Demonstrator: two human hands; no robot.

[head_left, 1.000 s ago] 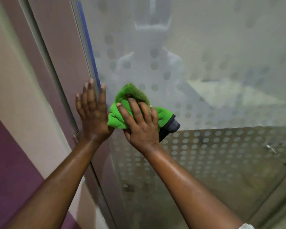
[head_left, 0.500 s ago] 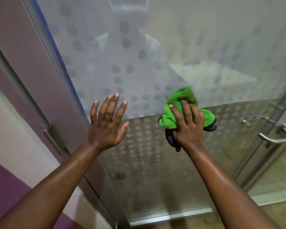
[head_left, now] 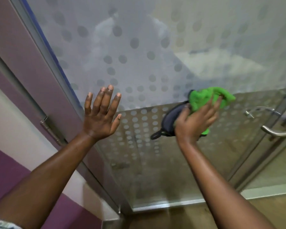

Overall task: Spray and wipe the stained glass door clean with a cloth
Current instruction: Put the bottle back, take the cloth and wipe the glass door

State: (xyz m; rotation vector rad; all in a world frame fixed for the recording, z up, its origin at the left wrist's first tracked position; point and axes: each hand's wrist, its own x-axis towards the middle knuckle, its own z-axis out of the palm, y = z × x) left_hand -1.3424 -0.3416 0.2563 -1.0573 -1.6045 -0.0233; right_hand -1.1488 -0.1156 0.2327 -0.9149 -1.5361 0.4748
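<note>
Glass door [head_left: 139, 55]: green cloth [head_left: 200, 100] bunched under right hand's [head_left: 193, 124] closed grip; left hand [head_left: 100, 119] splayed.

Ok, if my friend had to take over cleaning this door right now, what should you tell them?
The left grip is an open hand, fingers spread, at the glass door; whether it touches is unclear.
The right grip holds the green cloth bunched against the glass, left of the door handle.
No spray bottle is in view.
Done: the cloth is on the glass at mid-door.
Left: dark smudges low on the glass look unwiped, so work downward.
</note>
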